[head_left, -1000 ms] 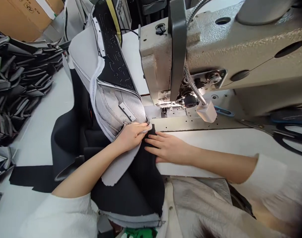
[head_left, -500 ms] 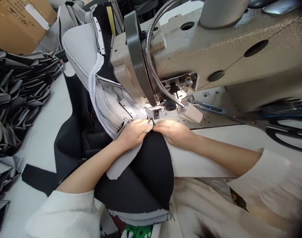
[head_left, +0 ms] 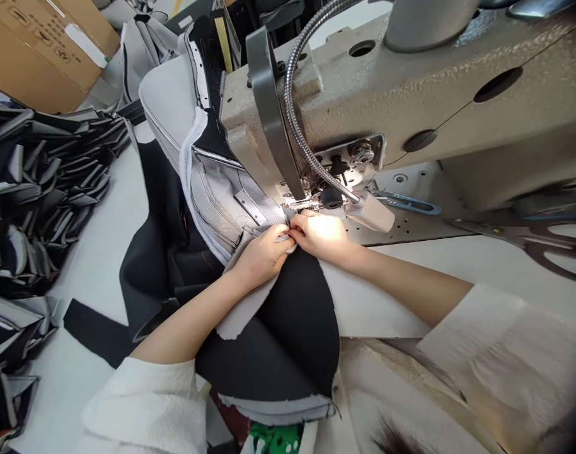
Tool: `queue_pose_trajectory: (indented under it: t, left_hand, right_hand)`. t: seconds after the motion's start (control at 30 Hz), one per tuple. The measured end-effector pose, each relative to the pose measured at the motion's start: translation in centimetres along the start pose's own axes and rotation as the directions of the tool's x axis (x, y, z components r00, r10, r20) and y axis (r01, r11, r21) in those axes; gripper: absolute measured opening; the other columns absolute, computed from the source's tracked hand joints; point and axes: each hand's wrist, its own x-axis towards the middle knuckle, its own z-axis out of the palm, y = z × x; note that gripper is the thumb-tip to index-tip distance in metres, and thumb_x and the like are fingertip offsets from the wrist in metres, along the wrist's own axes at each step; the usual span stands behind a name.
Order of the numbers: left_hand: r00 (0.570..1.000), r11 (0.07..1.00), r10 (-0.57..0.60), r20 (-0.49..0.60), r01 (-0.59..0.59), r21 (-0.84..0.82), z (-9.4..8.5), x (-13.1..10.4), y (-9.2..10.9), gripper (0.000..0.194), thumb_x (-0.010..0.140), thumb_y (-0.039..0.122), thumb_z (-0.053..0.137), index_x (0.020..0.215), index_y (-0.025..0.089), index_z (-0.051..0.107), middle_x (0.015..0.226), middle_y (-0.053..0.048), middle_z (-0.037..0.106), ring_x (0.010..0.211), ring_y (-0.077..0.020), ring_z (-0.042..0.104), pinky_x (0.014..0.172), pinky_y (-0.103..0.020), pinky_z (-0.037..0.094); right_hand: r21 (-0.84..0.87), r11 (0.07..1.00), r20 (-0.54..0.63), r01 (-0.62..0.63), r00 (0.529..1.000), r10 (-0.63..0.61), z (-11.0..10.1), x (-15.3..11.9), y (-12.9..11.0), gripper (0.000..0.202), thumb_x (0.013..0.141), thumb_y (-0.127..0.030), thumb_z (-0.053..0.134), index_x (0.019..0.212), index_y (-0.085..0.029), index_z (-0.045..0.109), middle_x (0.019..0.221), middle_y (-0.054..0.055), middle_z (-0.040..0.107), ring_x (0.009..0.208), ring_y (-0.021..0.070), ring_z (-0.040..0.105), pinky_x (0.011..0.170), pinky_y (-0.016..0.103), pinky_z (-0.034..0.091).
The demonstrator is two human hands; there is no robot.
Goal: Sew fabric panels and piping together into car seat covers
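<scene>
Both hands are bunched up right at the needle area of the sewing machine [head_left: 411, 107], approx. mid-bench. Left hand [head_left: 262, 255] has its grip pinched closed on the edge of the grey fabric piece [head_left: 243, 306], fingertips curled over where it meets the black fabric panel [head_left: 292, 328]. Right hand [head_left: 323, 236] is touching the left one, fingers closed down on the same seam edge w/ the machine's lamp [head_left: 370, 211] shining straight on it, so it looks washed out. Can't tell exactly which layer each finger has.

The black panel drapes from the needle spot back over the near edge of the bench [head_left: 94, 265] toward the person. The grey mesh seat cover part [head_left: 217, 195] w/ white trim runs up and away toward the far left, tucked partly behind the machine head.

Other stuff: a big stack of dark cut pieces [head_left: 37, 189] along the left edge, a cardboard box [head_left: 46, 44] at the far left corner, and black scissors [head_left: 547, 243] on the right side of the bench, well apart from the hands. White sleeves on both arms.
</scene>
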Motion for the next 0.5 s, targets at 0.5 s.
queue_pose_trajectory:
  t: [0.5]
  left_hand:
    - [0.998, 0.963, 0.033, -0.049, -0.019, 0.269, 0.8, -0.2, 1.1, 0.027, 0.089, 0.013, 0.043, 0.108, 0.012, 0.063, 0.116, -0.016, 0.063, 0.101, -0.0243, 0.061, 0.084, -0.037, 0.052]
  right_hand:
    - [-0.032, 0.999, 0.035, -0.008, 0.999, 0.009, -0.6, 0.2, -0.3, 0.021, 0.087, -0.025, 0.044, 0.086, -0.017, 0.063, 0.089, 0.006, 0.066, 0.076, 0.0193, 0.062, 0.053, 0.027, 0.031]
